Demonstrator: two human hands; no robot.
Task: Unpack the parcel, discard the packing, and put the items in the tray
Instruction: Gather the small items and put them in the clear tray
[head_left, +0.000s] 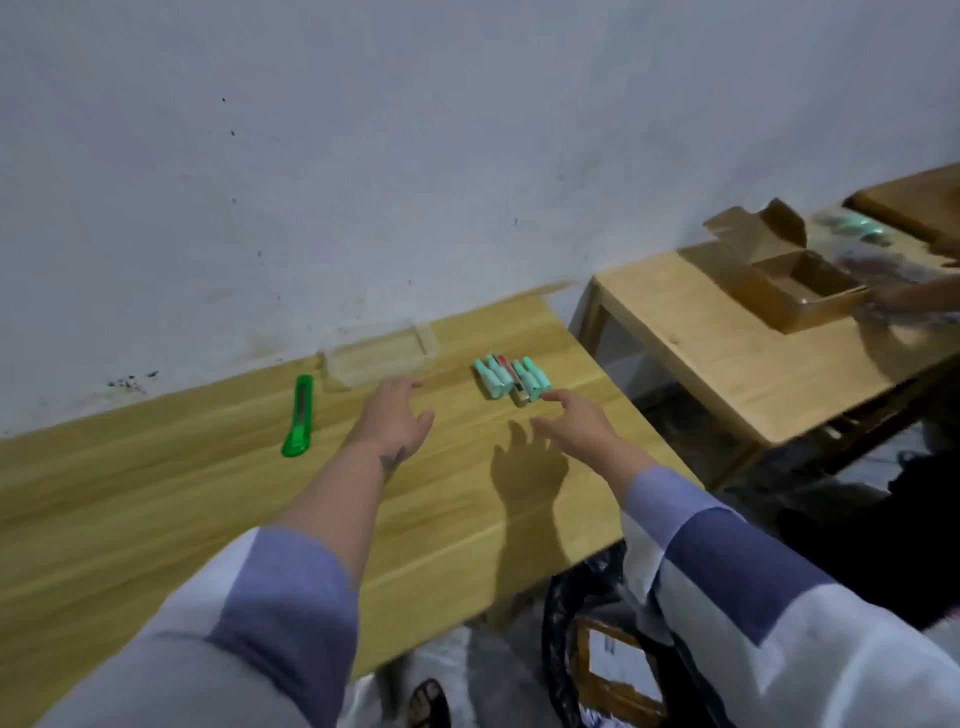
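Both hands are held open and empty above the wooden surface (156, 499): the left hand (397, 410) just short of the clear tray (428, 338), the right hand (576, 421) with fingertips near the green items (511, 379). The tray is seen empty (nothing placed yet). Unpacking is judged done; cardboard lies in the bin (558, 623) below. The green cutter (298, 415) lies untouched.

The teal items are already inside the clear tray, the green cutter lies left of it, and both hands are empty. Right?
Not quite: the teal items lie on the table right of the clear tray, which holds nothing, per the head view. The rest stands.
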